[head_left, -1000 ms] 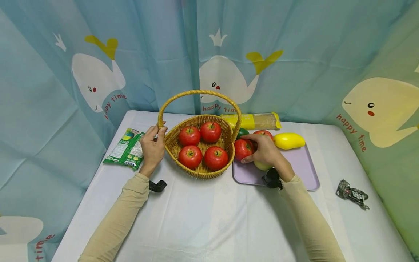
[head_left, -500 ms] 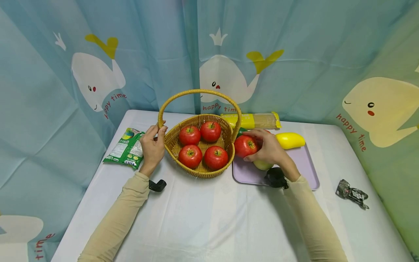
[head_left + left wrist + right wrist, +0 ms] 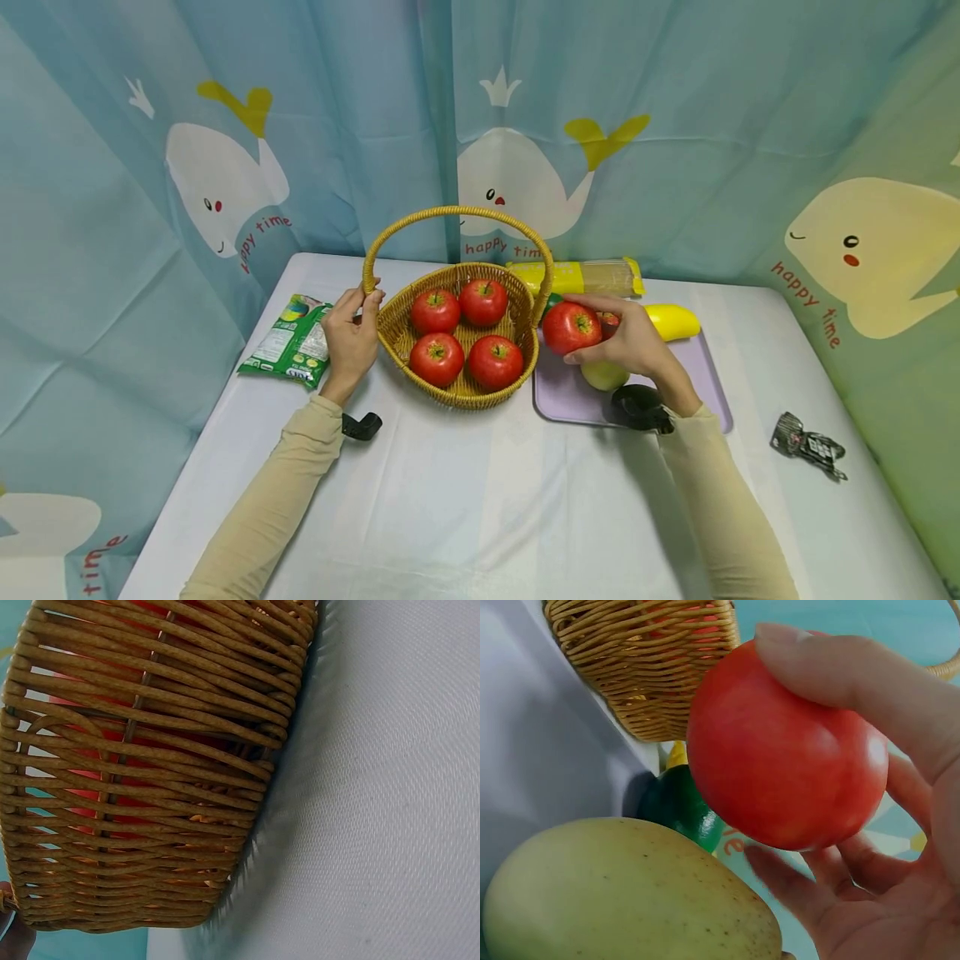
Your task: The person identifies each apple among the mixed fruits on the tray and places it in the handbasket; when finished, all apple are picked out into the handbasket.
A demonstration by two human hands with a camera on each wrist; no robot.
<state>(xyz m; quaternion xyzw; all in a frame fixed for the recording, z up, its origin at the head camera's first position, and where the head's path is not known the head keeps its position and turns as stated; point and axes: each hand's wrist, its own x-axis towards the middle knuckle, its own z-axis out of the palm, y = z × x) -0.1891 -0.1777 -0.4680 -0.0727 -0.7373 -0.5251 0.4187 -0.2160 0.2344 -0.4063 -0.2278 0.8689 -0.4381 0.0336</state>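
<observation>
Now your R hand (image 3: pixel 636 340) grips a red apple (image 3: pixel 572 327) over tray (image 3: pixel 562 396); L hand (image 3: pixel 351 343) holds basket (image 3: pixel 468 399) nr counter (image 3: pixel 457 500) back edge.

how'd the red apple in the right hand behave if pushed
The red apple would probably roll, being nearly round. Its shiny skin might feel slippery. It seems stiff, with no visible dent where the right hand grips it.
</observation>
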